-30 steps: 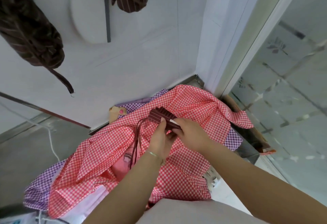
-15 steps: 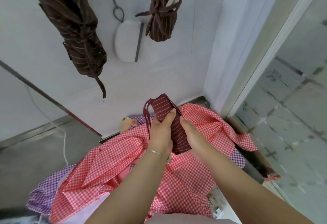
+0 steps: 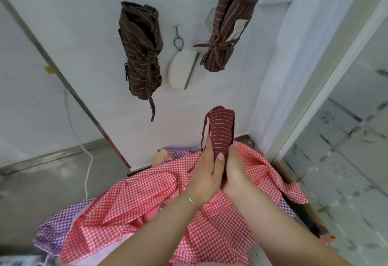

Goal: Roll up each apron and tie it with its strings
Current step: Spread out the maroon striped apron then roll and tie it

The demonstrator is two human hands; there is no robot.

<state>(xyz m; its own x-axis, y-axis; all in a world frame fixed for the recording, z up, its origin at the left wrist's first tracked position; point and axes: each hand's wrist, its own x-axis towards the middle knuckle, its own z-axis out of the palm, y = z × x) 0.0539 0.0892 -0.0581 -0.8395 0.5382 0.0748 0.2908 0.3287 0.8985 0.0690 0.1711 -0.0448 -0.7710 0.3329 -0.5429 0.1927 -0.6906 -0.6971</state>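
White wall point(image 3: 84, 34) fills the background, and two rolled brown striped aprons hang on it: the left brown roll point(image 3: 140, 51) has a string dangling from its lower end, and the right brown roll point(image 3: 227, 30) is tied around its middle with a bow. Between them hangs a white oval object point(image 3: 182, 70) under a metal hook point(image 3: 178, 39). A glass panel point(image 3: 346, 139) stands at the right.

Below, a heap of red checked aprons point(image 3: 147, 202) lies over a purple checked apron point(image 3: 54, 230) on a steel tabletop point(image 3: 248, 140) set against the wall.

Above the heap, both hands hold a rolled maroon striped apron point(image 3: 222, 131) upright. The left hand point(image 3: 204, 179) has its grip clamped on the lower part of the roll, thumb across the front. The right hand point(image 3: 236, 173) is clamped on the same roll from the other side. A maroon string point(image 3: 204, 127) loops from the top of the roll down its left edge, behind the left hand's fingers. A thin bracelet point(image 3: 191, 200) circles the left wrist.
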